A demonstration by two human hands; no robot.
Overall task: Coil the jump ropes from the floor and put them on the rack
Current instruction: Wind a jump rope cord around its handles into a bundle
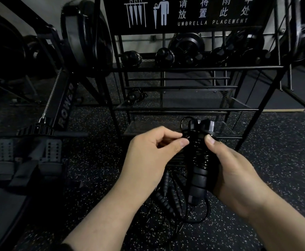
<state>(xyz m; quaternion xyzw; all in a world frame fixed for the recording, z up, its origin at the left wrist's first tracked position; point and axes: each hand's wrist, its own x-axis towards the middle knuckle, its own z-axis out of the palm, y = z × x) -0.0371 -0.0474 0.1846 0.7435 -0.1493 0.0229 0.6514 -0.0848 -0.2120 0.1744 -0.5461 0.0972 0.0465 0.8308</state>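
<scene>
My right hand [233, 165] grips a pair of black jump rope handles [199, 169] held upright, with thin black cord wound in tight turns around them. My left hand [148, 153] pinches the cord at the upper turns, thumb and fingers against the bundle. Below my hands, more jump ropes [168, 200] lie tangled on the speckled floor, with ribbed black handles and loose cord loops. The black wire rack [184, 109] stands just behind my hands. A coiled black rope [135, 96] sits on its middle shelf at the left.
A rowing machine [63, 109] with foot plates runs along the left. Weight plates [186, 46] and dark equipment stand behind the rack under an "Umbrella Placement" sign [184, 13]. A rack leg [256, 120] slants down at the right of my hands.
</scene>
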